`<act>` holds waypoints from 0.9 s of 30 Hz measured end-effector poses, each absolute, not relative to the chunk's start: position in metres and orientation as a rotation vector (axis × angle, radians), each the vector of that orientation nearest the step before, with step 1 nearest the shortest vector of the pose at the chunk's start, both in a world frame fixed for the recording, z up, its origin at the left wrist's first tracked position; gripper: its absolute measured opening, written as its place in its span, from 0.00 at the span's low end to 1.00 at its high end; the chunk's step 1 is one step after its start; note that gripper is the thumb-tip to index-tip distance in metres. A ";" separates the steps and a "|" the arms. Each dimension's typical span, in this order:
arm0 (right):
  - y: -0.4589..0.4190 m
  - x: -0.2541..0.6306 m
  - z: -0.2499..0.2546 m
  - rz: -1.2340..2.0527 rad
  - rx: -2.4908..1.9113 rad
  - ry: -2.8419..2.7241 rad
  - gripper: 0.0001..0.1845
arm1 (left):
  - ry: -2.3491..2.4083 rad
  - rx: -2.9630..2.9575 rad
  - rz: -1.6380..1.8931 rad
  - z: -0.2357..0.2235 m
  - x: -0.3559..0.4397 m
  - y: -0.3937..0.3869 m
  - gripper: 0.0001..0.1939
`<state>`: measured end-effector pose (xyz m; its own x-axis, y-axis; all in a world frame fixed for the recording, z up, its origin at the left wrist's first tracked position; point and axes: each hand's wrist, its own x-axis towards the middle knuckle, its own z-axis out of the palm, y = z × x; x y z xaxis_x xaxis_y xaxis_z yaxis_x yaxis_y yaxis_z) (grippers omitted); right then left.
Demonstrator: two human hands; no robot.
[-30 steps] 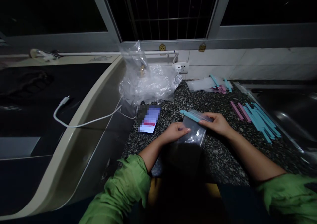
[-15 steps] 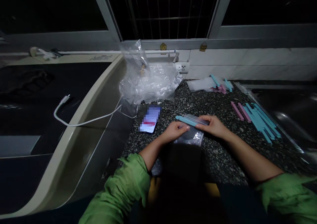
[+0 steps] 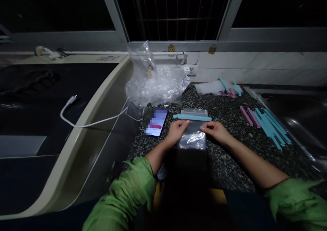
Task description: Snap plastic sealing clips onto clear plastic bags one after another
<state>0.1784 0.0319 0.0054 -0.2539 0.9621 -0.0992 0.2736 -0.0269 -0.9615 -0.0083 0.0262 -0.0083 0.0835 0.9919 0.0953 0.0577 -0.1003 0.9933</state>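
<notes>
A light blue bag clip [image 3: 192, 117] lies straight across the upper part of a clear plastic bag [image 3: 192, 139], whose top edge stands out beyond the clip. My left hand [image 3: 176, 131] pinches the left side of the bag just below the clip, thumb on top. On the opposite side, my right hand [image 3: 216, 131] grips the bag's edge between thumb and fingers. The bag's lower end reaches into deep shadow, so what it contains is hard to make out.
Several blue clips [image 3: 272, 127] and two pink clips [image 3: 249, 116] lie to the right, beside a sink [image 3: 301, 118]. Flat bags [image 3: 208, 87] with more clips rest behind. A phone [image 3: 157, 122], crumpled plastic [image 3: 158, 86] and a white cable [image 3: 89, 124] are leftward.
The clip and bag have turned from slanted to level across. Both hands have shifted to the bag's two sides, below the clip. The view has moved slightly.
</notes>
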 end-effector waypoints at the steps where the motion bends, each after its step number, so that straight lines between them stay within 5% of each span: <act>1: 0.032 0.178 0.005 1.289 -1.326 -1.578 0.23 | 1.155 1.355 1.192 -0.008 -0.008 0.026 0.20; 27: 0.029 0.176 0.000 1.191 -1.348 -1.801 0.21 | 1.230 1.237 1.353 -0.015 -0.012 0.035 0.21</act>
